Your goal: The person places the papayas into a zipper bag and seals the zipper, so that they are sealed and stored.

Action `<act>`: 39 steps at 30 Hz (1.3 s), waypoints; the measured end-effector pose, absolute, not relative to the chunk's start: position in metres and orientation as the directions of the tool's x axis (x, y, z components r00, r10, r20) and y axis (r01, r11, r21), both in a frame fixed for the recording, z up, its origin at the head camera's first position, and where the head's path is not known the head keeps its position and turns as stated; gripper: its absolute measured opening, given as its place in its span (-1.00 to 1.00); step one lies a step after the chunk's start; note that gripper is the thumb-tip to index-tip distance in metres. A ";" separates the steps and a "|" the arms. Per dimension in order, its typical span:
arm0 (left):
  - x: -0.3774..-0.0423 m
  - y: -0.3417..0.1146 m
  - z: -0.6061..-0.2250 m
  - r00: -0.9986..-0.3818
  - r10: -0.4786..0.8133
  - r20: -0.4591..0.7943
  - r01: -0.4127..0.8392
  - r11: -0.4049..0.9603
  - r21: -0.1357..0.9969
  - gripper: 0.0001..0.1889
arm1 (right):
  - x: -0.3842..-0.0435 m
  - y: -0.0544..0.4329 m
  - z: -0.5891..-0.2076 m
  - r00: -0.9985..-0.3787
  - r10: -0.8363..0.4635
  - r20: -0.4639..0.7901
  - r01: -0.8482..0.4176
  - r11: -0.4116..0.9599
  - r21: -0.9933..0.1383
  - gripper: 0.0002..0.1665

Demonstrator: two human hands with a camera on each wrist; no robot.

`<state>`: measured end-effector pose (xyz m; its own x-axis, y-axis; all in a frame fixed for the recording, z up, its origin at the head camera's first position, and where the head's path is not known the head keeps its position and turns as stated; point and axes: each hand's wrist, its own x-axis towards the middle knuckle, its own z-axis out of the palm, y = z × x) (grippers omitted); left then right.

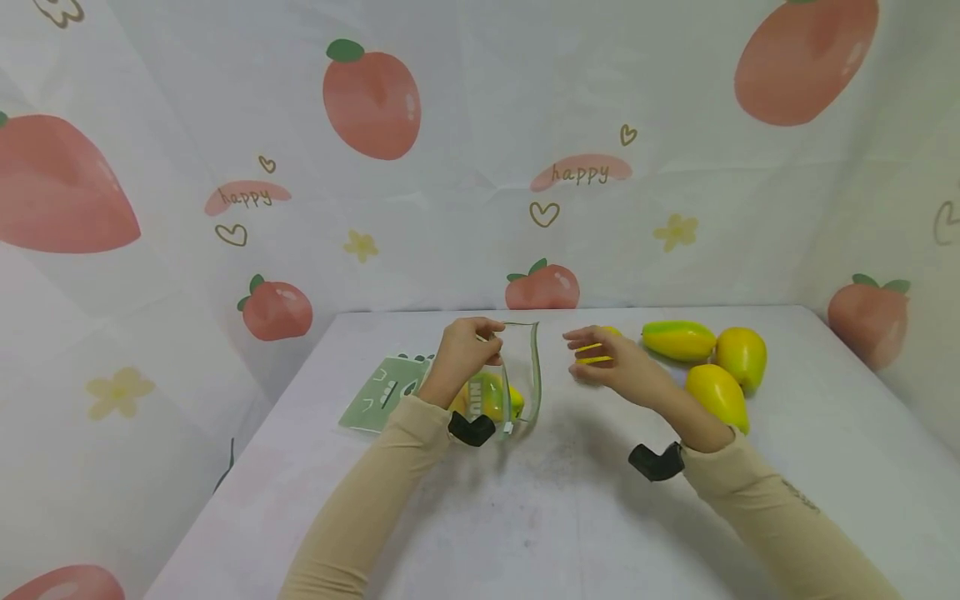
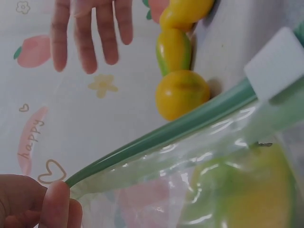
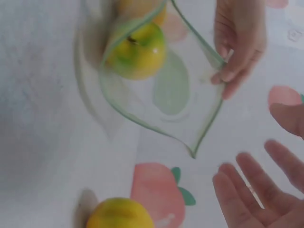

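Observation:
My left hand [image 1: 462, 357] pinches the upper edge of a clear zip bag [image 1: 536, 375] between thumb and fingers. The bag's mouth gapes toward the right, edged by a green strip with a white slider [image 2: 278, 64]. Inside lies a yellow-green mango [image 3: 142, 52], with another yellow fruit behind it in the right wrist view. Right of the bag's mouth, my right hand [image 1: 621, 365] hovers with its fingers spread and holds nothing. A mango [image 1: 610, 332] on the table is partly hidden behind that hand.
Three more mangoes stand at the table's right: one long [image 1: 678, 340], one at the far right [image 1: 741, 358], one nearer [image 1: 717, 396]. A flat green printed bag [image 1: 378, 396] lies at the left. A fruit-printed cloth [image 1: 450, 225] rises behind the table.

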<state>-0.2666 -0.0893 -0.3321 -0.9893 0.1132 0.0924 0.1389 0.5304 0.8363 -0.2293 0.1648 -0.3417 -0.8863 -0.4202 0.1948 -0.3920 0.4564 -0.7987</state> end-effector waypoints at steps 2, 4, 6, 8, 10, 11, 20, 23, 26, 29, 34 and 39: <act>-0.267 -0.089 -0.332 -0.989 0.113 0.094 0.140 0.532 0.835 -0.69 | -0.230 0.168 -0.339 -0.900 -0.384 0.205 -0.378 0.455 -0.806 -0.37; -0.266 -0.089 -0.332 -0.988 0.115 0.098 0.145 0.532 0.834 -0.69 | -0.231 0.171 -0.338 -0.912 -0.354 0.210 -0.364 0.457 -0.812 -0.32; -0.266 -0.089 -0.332 -0.988 0.118 0.101 0.149 0.534 0.832 -0.69 | -0.233 0.174 -0.337 -0.924 -0.323 0.206 -0.344 0.462 -0.818 -0.28; -0.266 -0.089 -0.332 -0.988 0.119 0.099 0.148 0.536 0.831 -0.69 | -0.235 0.176 -0.338 -0.928 -0.299 0.224 -0.348 0.474 -0.809 -0.25; -0.267 -0.090 -0.332 -0.989 0.117 0.096 0.144 0.539 0.830 -0.68 | -0.237 0.178 -0.339 -0.931 -0.273 0.240 -0.349 0.488 -0.800 -0.22; -0.267 -0.090 -0.332 -0.989 0.115 0.094 0.141 0.539 0.830 -0.68 | -0.238 0.179 -0.340 -0.934 -0.261 0.245 -0.348 0.498 -0.794 -0.20; -0.266 -0.088 -0.331 -0.988 0.119 0.097 0.147 0.545 0.825 -0.69 | -0.260 0.186 -0.364 -0.965 -0.169 0.203 -0.264 0.608 -0.749 -0.06; -0.266 -0.088 -0.331 -0.988 0.119 0.093 0.144 0.548 0.824 -0.70 | -0.266 0.188 -0.372 -0.971 -0.159 0.181 -0.241 0.635 -0.734 -0.05; -0.265 -0.088 -0.331 -0.989 0.121 0.087 0.140 0.544 0.827 -0.70 | -0.271 0.189 -0.378 -0.978 -0.150 0.142 -0.206 0.656 -0.726 -0.05; -0.265 -0.087 -0.332 -0.988 0.124 0.088 0.142 0.546 0.826 -0.69 | -0.275 0.189 -0.383 -0.985 -0.142 0.103 -0.172 0.671 -0.722 -0.04; -0.266 -0.087 -0.332 -0.988 0.124 0.091 0.145 0.548 0.824 -0.69 | -0.282 0.189 -0.390 -0.988 -0.144 0.060 -0.143 0.684 -0.715 -0.04; -0.266 -0.087 -0.332 -0.989 0.116 0.092 0.141 0.555 0.820 -0.68 | -0.289 0.188 -0.396 -0.987 -0.157 0.027 -0.131 0.698 -0.704 -0.03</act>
